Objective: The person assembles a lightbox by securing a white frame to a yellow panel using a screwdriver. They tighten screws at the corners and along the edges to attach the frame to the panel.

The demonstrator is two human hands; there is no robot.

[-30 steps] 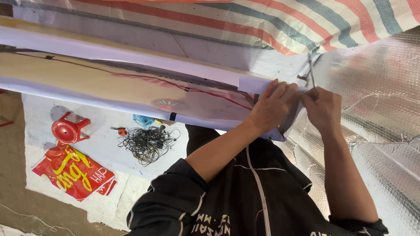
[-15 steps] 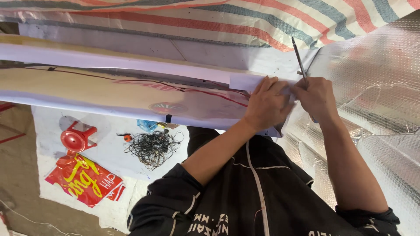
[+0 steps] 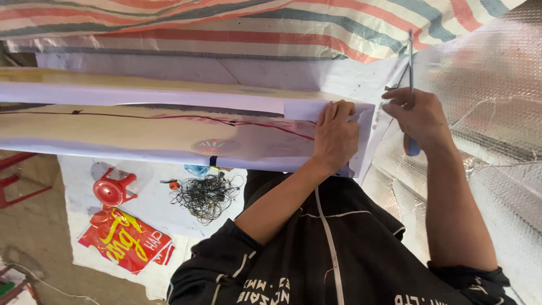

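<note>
A long pale board wrapped in translucent white sheet (image 3: 169,135) runs across in front of me, with a thin red line along it. My left hand (image 3: 336,134) lies flat on the right end of the sheet and presses it down. My right hand (image 3: 419,116) is just to the right of the board's end. It grips a thin blue-handled tool (image 3: 411,73), whose narrow shaft points up toward the striped tarpaulin (image 3: 271,25). The two hands are apart.
Silver bubble foil (image 3: 497,113) covers the right side. Below lie a white ground sheet (image 3: 147,212), a red plastic stool (image 3: 112,189), a tangle of dark wire (image 3: 206,196) and a red printed bag (image 3: 127,243). A red frame (image 3: 14,181) stands at the left.
My right hand has drawn away to the right from my left hand and now holds the blue tool upright. My left hand stays pressed on the sheet's end.
</note>
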